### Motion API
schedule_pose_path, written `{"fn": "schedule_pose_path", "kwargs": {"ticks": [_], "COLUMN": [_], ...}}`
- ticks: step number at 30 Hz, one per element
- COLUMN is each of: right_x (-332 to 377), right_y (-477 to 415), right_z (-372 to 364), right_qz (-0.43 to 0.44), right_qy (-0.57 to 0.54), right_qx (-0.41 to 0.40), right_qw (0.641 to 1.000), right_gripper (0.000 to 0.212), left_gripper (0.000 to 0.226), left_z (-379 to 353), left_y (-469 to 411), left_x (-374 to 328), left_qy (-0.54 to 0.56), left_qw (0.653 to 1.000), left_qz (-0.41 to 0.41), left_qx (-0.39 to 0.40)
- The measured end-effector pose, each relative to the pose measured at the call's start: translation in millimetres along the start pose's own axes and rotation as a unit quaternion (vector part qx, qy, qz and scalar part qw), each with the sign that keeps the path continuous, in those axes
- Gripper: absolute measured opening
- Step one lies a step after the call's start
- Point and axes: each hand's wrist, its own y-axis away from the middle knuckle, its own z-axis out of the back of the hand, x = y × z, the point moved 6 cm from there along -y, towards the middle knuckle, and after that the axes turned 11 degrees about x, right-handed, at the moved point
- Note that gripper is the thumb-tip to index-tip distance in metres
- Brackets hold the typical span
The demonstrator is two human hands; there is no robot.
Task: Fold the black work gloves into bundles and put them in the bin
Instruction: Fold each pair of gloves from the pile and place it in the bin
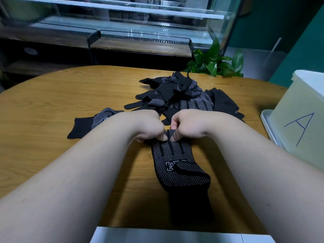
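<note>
A black dotted work glove [180, 171] lies lengthwise on the wooden table [52, 106] in front of me, cuff toward me and fingers pointing away. My left hand [149, 125] and my right hand [185, 125] sit side by side at its far end, both with curled fingers pinching the glove's fingertips. Behind the hands a pile of black gloves [180, 97] is heaped at the middle of the table. One more glove [94, 121] lies flat to the left, partly hidden by my left forearm. A white bin [301, 120] marked "A" stands at the right edge.
A green potted plant [215, 62] rises behind the table's far right edge. A glass display case [122, 21] and dark wooden counter fill the background. A white tray edge [268, 127] sits under the bin. A pale surface [166, 235] borders the table's near edge.
</note>
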Motion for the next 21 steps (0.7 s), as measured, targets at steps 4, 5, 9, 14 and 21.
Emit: {"fn": "schedule_pose_path", "kwargs": {"ticks": [4, 5, 9, 14, 21], "right_x": [0.7, 0.4, -4.0, -9.9, -9.4], "right_y": [2.9, 4.6, 10.8, 7.7, 24.9], "right_z": [-0.1, 0.3, 0.4, -4.8, 1.1], "right_qz": [0.035, 0.042, 0.068, 0.074, 0.093], "right_qy": [0.008, 0.009, -0.017, -0.099, -0.090], "right_qx": [-0.004, -0.004, -0.014, -0.030, -0.056], "right_qw": [0.999, 0.999, 0.997, 0.992, 0.990], "right_gripper": [0.027, 0.028, 0.030, 0.036, 0.016], "left_gripper": [0.020, 0.022, 0.024, 0.020, 0.016], "left_z": [-7.9, -9.0, -8.8, -12.9, -19.0], "left_y": [1.9, 2.0, 1.5, 5.6, 21.9], "left_x": [-1.3, 0.0, 12.0, 19.7, 20.8], "left_qy": [0.031, 0.050, 0.136, 0.222, 0.301], "left_qw": [0.997, 0.996, 0.985, 0.968, 0.942], "left_qz": [-0.065, -0.079, -0.105, -0.108, -0.116], "left_qx": [-0.002, -0.004, -0.014, -0.032, -0.096]}}
